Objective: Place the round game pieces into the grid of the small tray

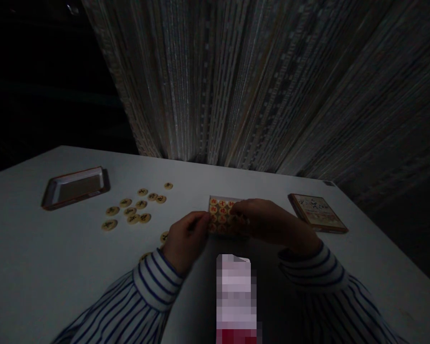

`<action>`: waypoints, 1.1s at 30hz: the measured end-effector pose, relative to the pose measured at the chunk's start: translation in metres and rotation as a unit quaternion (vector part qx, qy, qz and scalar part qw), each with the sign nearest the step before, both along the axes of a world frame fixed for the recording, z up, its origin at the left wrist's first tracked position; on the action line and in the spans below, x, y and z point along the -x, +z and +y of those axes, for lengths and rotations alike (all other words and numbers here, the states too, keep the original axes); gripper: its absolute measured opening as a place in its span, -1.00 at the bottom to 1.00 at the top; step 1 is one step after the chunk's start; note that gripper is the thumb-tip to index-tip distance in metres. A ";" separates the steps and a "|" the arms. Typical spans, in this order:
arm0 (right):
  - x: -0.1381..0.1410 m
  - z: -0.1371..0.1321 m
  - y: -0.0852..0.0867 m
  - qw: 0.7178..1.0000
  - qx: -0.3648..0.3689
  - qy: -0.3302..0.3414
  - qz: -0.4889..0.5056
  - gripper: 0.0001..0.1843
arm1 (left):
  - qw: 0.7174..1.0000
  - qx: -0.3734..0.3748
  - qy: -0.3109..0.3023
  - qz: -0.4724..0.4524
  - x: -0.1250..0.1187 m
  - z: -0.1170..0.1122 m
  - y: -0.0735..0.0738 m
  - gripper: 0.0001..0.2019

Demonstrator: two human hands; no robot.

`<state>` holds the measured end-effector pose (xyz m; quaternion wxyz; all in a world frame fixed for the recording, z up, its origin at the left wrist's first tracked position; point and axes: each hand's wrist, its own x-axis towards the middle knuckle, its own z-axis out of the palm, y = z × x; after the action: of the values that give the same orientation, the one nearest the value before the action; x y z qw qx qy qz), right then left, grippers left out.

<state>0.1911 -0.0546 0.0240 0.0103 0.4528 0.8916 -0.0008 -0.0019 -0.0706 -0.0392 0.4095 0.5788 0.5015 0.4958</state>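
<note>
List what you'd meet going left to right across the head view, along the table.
Shallow red-rimmed tray, loose xiangqi pieces, left hand, box of xiangqi pieces, right hand, printed box lid.

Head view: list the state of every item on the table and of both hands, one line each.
Cream round discs with red characters: packed in rows.
Left hand: against their left edge.
Right hand: fingers over their top.
Cream round discs with dark characters: loose, flat on the white table.
Brown-rimmed rectangular metal tray: flat, askew.
Brown-edged printed box lid: flat, face up.
</note>
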 end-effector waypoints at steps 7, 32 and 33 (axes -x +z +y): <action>0.001 0.003 -0.008 1.000 0.004 0.002 0.001 -0.83 | 1.000 -0.014 0.007 0.024 0.001 0.000 -0.002 -0.88; 0.008 0.000 -0.007 0.999 0.019 0.022 -0.032 -0.83 | 0.988 -0.078 0.007 0.135 0.002 0.001 -0.006 -0.81; 0.008 0.000 -0.007 0.999 0.019 0.021 -0.031 -0.83 | 0.987 -0.084 0.009 0.136 0.002 0.001 -0.006 -0.81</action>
<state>0.1832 -0.0550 0.0169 0.0466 0.4334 0.9000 -0.0040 -0.0037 -0.0698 -0.0452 0.2828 0.6685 0.5145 0.4564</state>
